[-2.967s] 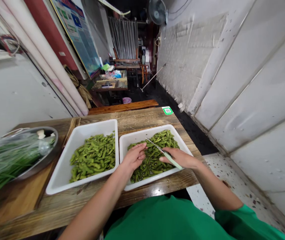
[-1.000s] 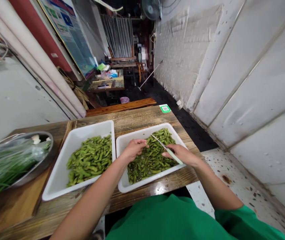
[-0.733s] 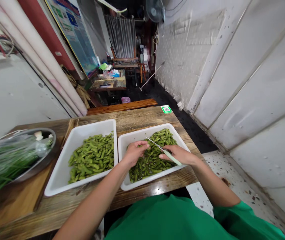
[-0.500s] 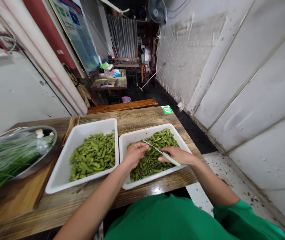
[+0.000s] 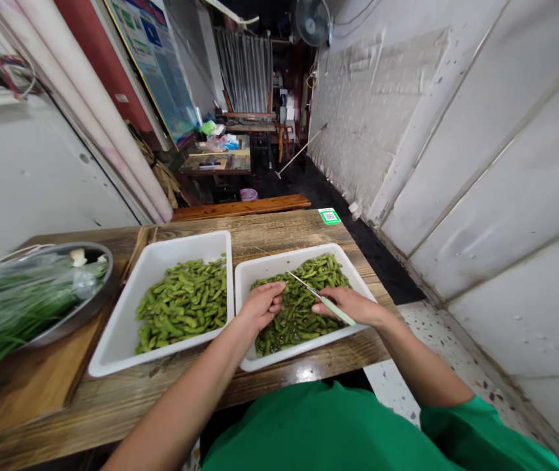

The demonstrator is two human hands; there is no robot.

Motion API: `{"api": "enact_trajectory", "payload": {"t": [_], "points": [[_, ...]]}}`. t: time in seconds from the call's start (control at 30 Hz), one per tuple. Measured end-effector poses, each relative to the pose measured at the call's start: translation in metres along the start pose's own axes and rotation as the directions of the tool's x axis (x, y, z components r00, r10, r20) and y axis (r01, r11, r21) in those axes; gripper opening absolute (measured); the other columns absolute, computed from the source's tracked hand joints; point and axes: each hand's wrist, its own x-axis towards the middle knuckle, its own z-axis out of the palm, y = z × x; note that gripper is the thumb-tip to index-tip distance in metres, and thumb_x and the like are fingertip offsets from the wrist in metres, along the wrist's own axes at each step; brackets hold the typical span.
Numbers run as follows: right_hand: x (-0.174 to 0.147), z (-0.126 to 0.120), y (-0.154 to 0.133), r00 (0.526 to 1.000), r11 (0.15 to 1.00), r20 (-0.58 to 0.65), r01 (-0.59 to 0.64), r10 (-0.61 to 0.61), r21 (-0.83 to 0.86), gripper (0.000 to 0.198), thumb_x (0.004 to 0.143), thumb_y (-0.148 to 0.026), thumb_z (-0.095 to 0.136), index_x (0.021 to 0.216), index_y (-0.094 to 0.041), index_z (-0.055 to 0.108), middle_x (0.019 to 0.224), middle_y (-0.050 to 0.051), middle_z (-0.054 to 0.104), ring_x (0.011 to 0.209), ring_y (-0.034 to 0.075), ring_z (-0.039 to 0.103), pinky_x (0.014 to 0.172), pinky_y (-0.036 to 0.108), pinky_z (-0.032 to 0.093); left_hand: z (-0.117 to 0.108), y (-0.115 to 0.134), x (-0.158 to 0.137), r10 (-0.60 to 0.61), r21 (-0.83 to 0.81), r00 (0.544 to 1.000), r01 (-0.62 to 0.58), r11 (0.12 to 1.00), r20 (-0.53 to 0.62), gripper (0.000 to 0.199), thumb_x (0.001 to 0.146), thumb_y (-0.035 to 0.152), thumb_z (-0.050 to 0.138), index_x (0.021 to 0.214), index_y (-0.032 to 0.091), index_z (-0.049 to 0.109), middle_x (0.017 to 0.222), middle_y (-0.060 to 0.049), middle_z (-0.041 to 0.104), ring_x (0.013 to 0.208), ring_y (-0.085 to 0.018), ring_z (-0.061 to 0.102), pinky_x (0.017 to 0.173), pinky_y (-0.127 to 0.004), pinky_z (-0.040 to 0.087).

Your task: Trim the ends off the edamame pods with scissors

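Note:
My right hand (image 5: 342, 302) is closed round the pale green handles of a pair of scissors (image 5: 337, 310), whose blades point up and to the left. Over the same right-hand white tray (image 5: 259, 267), my left hand (image 5: 263, 303) has its fingers curled and pressed together; what they hold, if anything, is hidden. Beneath both hands lie green edamame pods (image 5: 286, 330), wet-looking and in a thick layer. The scissor tips are just right of my left fingertips, apart from them.
A second white tray (image 5: 161, 252) of edamame pods stands close on the left. Farther left, a metal bowl (image 5: 107, 281) holds long green stalks (image 5: 19, 314) in clear plastic, beside a wooden board (image 5: 38, 386). A green QR card (image 5: 329, 216) lies at the table's far right corner.
My left hand has drawn slightly left and away from the scissor blades. The scissors have shifted a little to the right and look less open.

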Motion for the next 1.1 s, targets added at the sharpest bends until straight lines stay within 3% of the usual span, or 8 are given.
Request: {"api": "enact_trajectory", "payload": {"t": [0.2, 0.57, 0.7, 0.83, 0.9, 0.97, 1.03, 1.1], "points": [[-0.001, 0.003, -0.007, 1.0, 0.999, -0.006, 0.014, -0.014, -0.036, 0.052, 0.08, -0.057, 0.039, 0.099, -0.012, 0.055, 0.09, 0.012, 0.062, 0.078, 0.022, 0.057, 0.069, 0.029, 0.04, 0.014, 0.001, -0.004, 0.057, -0.142, 0.997, -0.064, 0.988, -0.051, 0.004, 0.068, 0.002, 0.056, 0.067, 0.006, 0.055, 0.067, -0.007, 0.056, 0.042, 0.0, 0.038, 0.03, -0.01, 0.016], [-0.003, 0.009, -0.008, 0.998, 1.0, -0.067, 0.003, -0.005, -0.02, 0.04, 0.079, -0.052, 0.045, 0.084, -0.014, 0.056, 0.073, 0.006, 0.061, 0.062, 0.016, 0.054, 0.057, 0.024, 0.036, 0.023, -0.007, -0.012, 0.042, -0.254, 0.999, -0.041, 0.966, -0.002, 0.008, 0.068, -0.001, 0.053, 0.067, 0.006, 0.056, 0.07, -0.009, 0.057, 0.045, 0.0, 0.039, 0.033, -0.01, 0.021], [-0.002, 0.007, -0.006, 0.999, 1.0, -0.044, -0.007, 0.006, -0.03, 0.041, 0.077, -0.052, 0.048, 0.077, -0.013, 0.059, 0.065, 0.004, 0.059, 0.057, 0.014, 0.05, 0.053, 0.022, 0.033, 0.018, -0.01, -0.014, 0.079, -0.156, 0.996, -0.086, 0.984, -0.051, 0.006, 0.066, 0.002, 0.055, 0.067, 0.008, 0.053, 0.066, -0.007, 0.056, 0.045, -0.001, 0.039, 0.035, -0.011, 0.02], [0.001, 0.005, -0.001, 1.0, 1.0, -0.013, 0.005, -0.005, -0.018, 0.044, 0.075, -0.055, 0.048, 0.072, -0.013, 0.061, 0.06, 0.002, 0.055, 0.055, 0.012, 0.046, 0.051, 0.021, 0.031, 0.009, -0.002, -0.02, 0.252, 0.146, 0.957, -0.232, 0.962, -0.143, 0.01, 0.065, 0.015, 0.059, 0.07, 0.012, 0.051, 0.061, -0.002, 0.054, 0.045, -0.004, 0.041, 0.039, -0.015, 0.024], [0.001, 0.005, 0.003, 1.0, 1.0, -0.01, 0.001, -0.001, 0.004, 0.045, 0.074, -0.056, 0.049, 0.075, -0.013, 0.062, 0.061, 0.001, 0.054, 0.055, 0.011, 0.046, 0.051, 0.02, 0.03, -0.001, 0.011, -0.027, 0.451, 0.434, 0.875, -0.343, 0.833, -0.175, 0.015, 0.066, 0.024, 0.059, 0.074, 0.013, 0.053, 0.059, 0.0, 0.053, 0.047, -0.007, 0.043, 0.043, -0.018, 0.03], [0.0, 0.005, 0.007, 1.0, 1.0, -0.012, -0.012, 0.013, 0.028, 0.045, 0.073, -0.056, 0.05, 0.079, -0.013, 0.062, 0.062, 0.001, 0.054, 0.056, 0.012, 0.046, 0.051, 0.02, 0.03, -0.016, 0.031, -0.035, 0.719, 0.756, 0.68, -0.393, 0.523, -0.143, 0.02, 0.068, 0.029, 0.057, 0.081, 0.015, 0.057, 0.065, -0.002, 0.056, 0.055, -0.011, 0.049, 0.055, -0.023, 0.037], [-0.001, 0.005, 0.012, 0.999, 0.998, -0.022, -0.029, 0.03, 0.048, 0.046, 0.072, -0.056, 0.051, 0.082, -0.013, 0.062, 0.064, 0.001, 0.054, 0.057, 0.012, 0.046, 0.051, 0.02, 0.03, -0.036, 0.055, -0.043, 0.878, 0.943, 0.473, -0.255, 0.212, -0.07, 0.025, 0.071, 0.029, 0.052, 0.091, 0.015, 0.058, 0.077, -0.006, 0.059, 0.072, -0.017, 0.053, 0.069, -0.03, 0.039], [-0.003, 0.006, 0.015, 0.998, 0.997, -0.046, -0.046, 0.049, 0.057, 0.046, 0.072, -0.056, 0.05, 0.083, -0.014, 0.062, 0.063, 0.001, 0.053, 0.057, 0.012, 0.045, 0.05, 0.02, 0.029, -0.054, 0.076, -0.047, 0.91, 0.999, 0.415, -0.032, -0.004, 0.017, 0.029, 0.07, 0.027, 0.052, 0.095, 0.013, 0.058, 0.092, -0.013, 0.058, 0.091, -0.026, 0.05, 0.079, -0.038, 0.035]]}}
